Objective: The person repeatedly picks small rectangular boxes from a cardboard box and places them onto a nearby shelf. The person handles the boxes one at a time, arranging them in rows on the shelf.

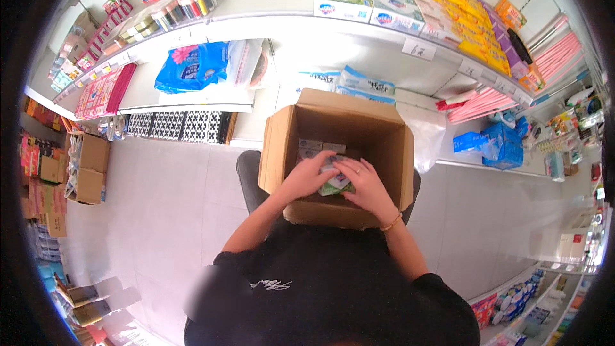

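An open cardboard box (272, 160) stands in front of me on a dark seat (251, 176), its flaps folded outward. Both my hands reach down inside it. My left hand (310, 176) has its fingers closed over a white-and-green soap box (334, 186). From the other side my right hand (364, 186), with a ring and a bracelet, grips the same soap box, fingers bent over its top. Behind them, against the far inner wall, lie more small white cartons (311, 145). The hands partly hide how many cartons are between them.
Similar soap boxes (396, 9) line the upper shelf ahead, beside yellow packets (458, 16). Blue-and-white packs (365, 83) lie on the lower shelf just behind the box. A blue bag (192, 67) sits further left. Another carton (90, 166) stands on the floor at left.
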{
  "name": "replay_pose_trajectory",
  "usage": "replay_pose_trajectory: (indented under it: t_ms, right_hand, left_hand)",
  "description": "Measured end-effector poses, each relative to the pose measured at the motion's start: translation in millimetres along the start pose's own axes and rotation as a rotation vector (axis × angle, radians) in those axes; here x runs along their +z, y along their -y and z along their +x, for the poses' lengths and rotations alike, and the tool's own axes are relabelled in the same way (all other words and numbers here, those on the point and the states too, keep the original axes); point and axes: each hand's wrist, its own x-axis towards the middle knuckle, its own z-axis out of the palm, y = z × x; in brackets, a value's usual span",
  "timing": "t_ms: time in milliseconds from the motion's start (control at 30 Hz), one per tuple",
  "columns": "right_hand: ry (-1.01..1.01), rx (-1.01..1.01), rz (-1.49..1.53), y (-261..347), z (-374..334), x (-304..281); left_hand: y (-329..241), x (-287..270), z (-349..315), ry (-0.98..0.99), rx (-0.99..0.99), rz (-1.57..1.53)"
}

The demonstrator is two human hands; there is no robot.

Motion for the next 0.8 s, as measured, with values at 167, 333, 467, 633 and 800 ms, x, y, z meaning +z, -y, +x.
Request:
replay_pose_trajectory:
  t_ms: [167,333,467,633,800]
  right_hand:
    - [0.054,0.046,0.189,-4,20,-42]
    - [-0.114,0.087,0.155,-7,56,-136]
    - [-0.414,-0.185,0.072,-5,106,-208]
    - [-0.571,-0.283,-0.119,-5,203,-262]
    - [-0.543,-0.189,-0.094,-30,273,-272]
  left_hand:
    - [-3,-6,-1,0.019,-0.082,-0.199]
    - [-21,9,-13,-0.145,-0.001,-0.212]
    - [-22,18,-21,-0.064,0.059,0.034]
    - [-18,30,-25,0.036,0.093,0.317]
    - [-20,26,-26,0.058,0.063,0.318]
